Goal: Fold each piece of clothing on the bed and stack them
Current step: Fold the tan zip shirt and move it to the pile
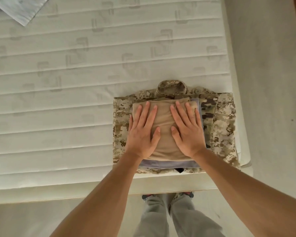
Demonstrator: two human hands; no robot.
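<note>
Both forearms reach over the mattress (58,117) edge. Left hand (143,132) and right hand (186,130) press flat, fingers straight, on a folded tan shirt (164,120) topping a grey garment (167,164) and camouflage jacket (224,127) near the bed's right corner.

The stack of folded clothes (217,120) sat at the near right corner of the mattress (75,117), and both hands (143,132) lay flat on top, covering it. Left of the stack and beyond it the mattress was bare and open to reach. Only 1 light cloth (20,9) lay at the far left corner.
</note>
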